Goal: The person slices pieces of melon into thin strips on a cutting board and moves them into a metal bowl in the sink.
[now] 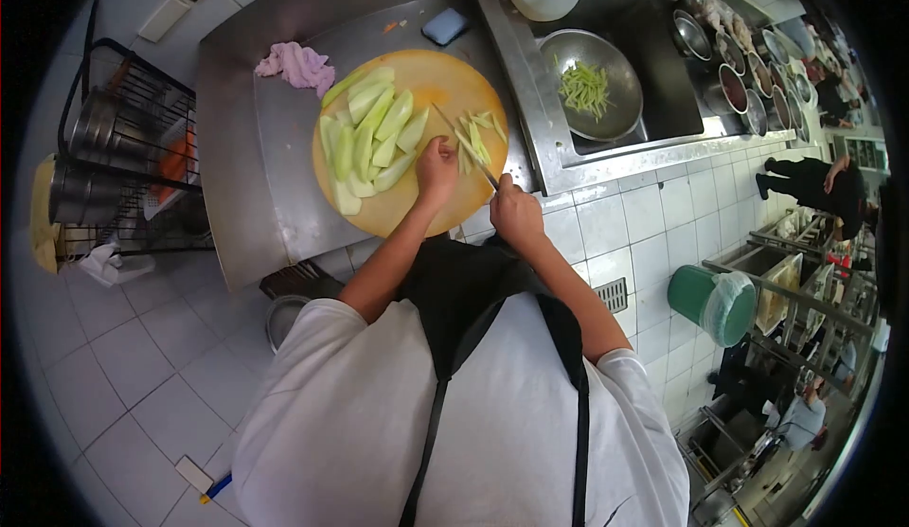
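Note:
My right hand (516, 213) grips a knife (485, 172), its blade slanting up and left over the round, yellowish cutting board (379, 221). Close to the blade, my left hand (436, 171) rests on the board with its fingers curled; whatever they pinch is hidden. Thin pale green vegetable strips (480, 136) lie along the blade's right side. Left of my left hand is a pile of larger peeled pale green vegetable pieces (365, 143).
A metal bowl (625, 101) holding green strips (584, 89) sits in the sink (663, 53). On the steel counter (251, 162) are a pink cloth (298, 65) and a blue-grey sponge (444, 27). A wire rack (133, 148) stands left; a green bin (691, 292) and another person (819, 186) are right.

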A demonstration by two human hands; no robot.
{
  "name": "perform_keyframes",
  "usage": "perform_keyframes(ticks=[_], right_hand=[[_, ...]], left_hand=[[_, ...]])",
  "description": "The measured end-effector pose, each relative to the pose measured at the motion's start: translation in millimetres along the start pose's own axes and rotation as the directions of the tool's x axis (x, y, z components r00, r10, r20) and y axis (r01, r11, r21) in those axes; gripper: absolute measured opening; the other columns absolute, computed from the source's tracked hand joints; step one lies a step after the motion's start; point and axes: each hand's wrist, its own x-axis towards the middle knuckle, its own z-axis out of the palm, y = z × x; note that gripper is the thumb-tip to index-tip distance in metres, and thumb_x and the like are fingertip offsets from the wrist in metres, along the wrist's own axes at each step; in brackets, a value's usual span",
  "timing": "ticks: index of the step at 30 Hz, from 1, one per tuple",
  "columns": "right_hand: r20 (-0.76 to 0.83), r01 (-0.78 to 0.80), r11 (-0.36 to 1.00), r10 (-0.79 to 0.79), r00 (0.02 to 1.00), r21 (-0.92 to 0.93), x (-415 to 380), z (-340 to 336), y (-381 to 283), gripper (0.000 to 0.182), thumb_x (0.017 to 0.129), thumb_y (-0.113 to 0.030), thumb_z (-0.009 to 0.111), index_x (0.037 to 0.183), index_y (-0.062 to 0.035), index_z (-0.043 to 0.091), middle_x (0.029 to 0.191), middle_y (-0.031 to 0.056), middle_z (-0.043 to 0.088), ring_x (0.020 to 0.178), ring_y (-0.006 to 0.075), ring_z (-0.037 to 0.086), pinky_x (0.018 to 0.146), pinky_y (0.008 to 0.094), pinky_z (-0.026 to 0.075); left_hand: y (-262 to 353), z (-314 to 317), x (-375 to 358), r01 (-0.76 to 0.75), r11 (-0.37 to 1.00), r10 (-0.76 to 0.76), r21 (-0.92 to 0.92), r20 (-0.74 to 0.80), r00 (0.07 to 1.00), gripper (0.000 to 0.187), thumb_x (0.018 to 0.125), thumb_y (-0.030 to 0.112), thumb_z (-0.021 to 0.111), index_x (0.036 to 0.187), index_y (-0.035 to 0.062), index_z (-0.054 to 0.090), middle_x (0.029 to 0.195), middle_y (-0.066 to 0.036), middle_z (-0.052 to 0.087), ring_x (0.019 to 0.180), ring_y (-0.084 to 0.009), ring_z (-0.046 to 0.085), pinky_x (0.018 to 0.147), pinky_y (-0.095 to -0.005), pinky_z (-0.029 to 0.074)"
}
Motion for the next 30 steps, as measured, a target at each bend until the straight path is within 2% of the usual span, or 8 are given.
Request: perform_keyframes(ticks=[4, 10, 15, 19, 25, 26, 28, 30], right_hand=[[-0.107, -0.030, 0.994, 0.041, 0.993, 0.103, -8.8, -18.5, 7.0, 0.030, 0.085, -0.016, 0.071, 0.096, -0.0005, 0.047, 0.079, 0.0238, 0.066, 0.069, 0.0435, 0.068, 0.062, 0.0519, 0.055], [-0.208, -0.162, 0.975, 0.192, 0.959, 0.153, -19.7, -49.6, 23.4, 0.040, 0.079, -0.017, 0.079, 0.098, -0.0010, 0.048, 0.086, 0.0228, 0.065, 0.076, 0.0414, 0.069, 0.066, 0.0487, 0.056], [-0.301, -0.286, 0.958, 0.283, 0.911, 0.036, -17.4, -96.3, 67.0, 0.040, 0.077, -0.016, 0.080, 0.099, -0.0018, 0.049, 0.088, 0.0212, 0.066, 0.075, 0.0391, 0.069, 0.066, 0.0468, 0.057], [-0.372, -0.380, 0.922, 0.331, 0.867, -0.067, -17.8, -152.7, 114.4, 0.038, 0.077, -0.012, 0.079, 0.099, -0.0020, 0.049, 0.087, 0.0207, 0.066, 0.075, 0.0384, 0.070, 0.066, 0.0451, 0.058], [-0.349, -0.556, 0.827, 0.498, 0.794, -0.085, -81.6, -210.9, 176.0, 0.034, 0.078, -0.013, 0.076, 0.097, -0.0009, 0.052, 0.083, 0.0202, 0.068, 0.072, 0.0398, 0.069, 0.064, 0.0474, 0.056], [-0.352, -0.557, 0.831, 0.518, 0.780, -0.011, -96.2, -213.5, 180.5, 0.036, 0.079, -0.017, 0.078, 0.100, -0.0024, 0.052, 0.083, 0.0205, 0.068, 0.072, 0.0424, 0.068, 0.062, 0.0485, 0.054], [-0.321, -0.544, 0.836, 0.534, 0.782, 0.066, -114.1, -208.8, 187.3, 0.034, 0.086, -0.019, 0.077, 0.104, -0.0020, 0.055, 0.081, 0.0170, 0.069, 0.066, 0.0329, 0.068, 0.057, 0.0424, 0.052], [-0.139, -0.482, 0.724, 0.612, 0.778, 0.492, -118.5, -193.4, 185.3, 0.029, 0.092, -0.019, 0.073, 0.108, -0.0016, 0.057, 0.080, 0.0129, 0.069, 0.063, 0.0229, 0.066, 0.055, 0.0361, 0.050]], left_hand=[[19.6, -21.0, -26.8, -0.308, 0.919, 0.351, 0.245, -0.155, 0.923, 0.049, 0.084, 0.007, 0.066, 0.133, 0.0028, 0.059, 0.143, -0.022, 0.051, 0.125, -0.0375, 0.057, 0.101, -0.0449, 0.048], [71.3, -35.8, -44.0, -0.680, 0.565, 0.730, 0.468, 0.102, 0.676, 0.057, 0.087, 0.004, 0.061, 0.143, 0.0157, 0.058, 0.154, -0.023, 0.037, 0.141, -0.0439, 0.040, 0.116, -0.0604, 0.032], [139.5, 31.8, -12.9, -0.941, 0.214, 0.868, 0.261, 0.391, 0.306, 0.061, 0.085, 0.003, 0.060, 0.141, 0.0287, 0.061, 0.157, -0.013, 0.037, 0.146, -0.0390, 0.035, 0.120, -0.0610, 0.027], [198.5, 102.3, 34.7, -0.991, 0.057, 0.875, 0.122, 0.471, 0.108, 0.064, 0.085, 0.001, 0.059, 0.142, 0.0283, 0.059, 0.162, -0.012, 0.034, 0.150, -0.0336, 0.031, 0.122, -0.0603, 0.024], [227.3, 195.0, 122.2, -0.939, 0.218, 0.819, 0.265, 0.474, 0.324, 0.059, 0.084, 0.006, 0.065, 0.141, 0.0203, 0.062, 0.157, -0.018, 0.040, 0.145, -0.0370, 0.038, 0.120, -0.0541, 0.028], [223.7, 200.5, 126.7, -0.915, 0.322, 0.814, 0.244, 0.421, 0.400, 0.059, 0.083, 0.006, 0.066, 0.140, 0.0195, 0.062, 0.155, -0.019, 0.042, 0.142, -0.0374, 0.041, 0.119, -0.0524, 0.031], [218.7, 198.3, 132.1, -0.828, 0.523, 0.769, 0.201, 0.306, 0.560, 0.059, 0.080, 0.005, 0.067, 0.138, 0.0180, 0.064, 0.151, -0.020, 0.046, 0.137, -0.0382, 0.046, 0.115, -0.0490, 0.036], [200.0, 173.2, 123.3, -0.752, 0.624, 0.742, 0.212, 0.142, 0.656, 0.050, 0.083, 0.006, 0.068, 0.133, 0.0103, 0.065, 0.142, -0.020, 0.053, 0.129, -0.0388, 0.052, 0.111, -0.0452, 0.041]])
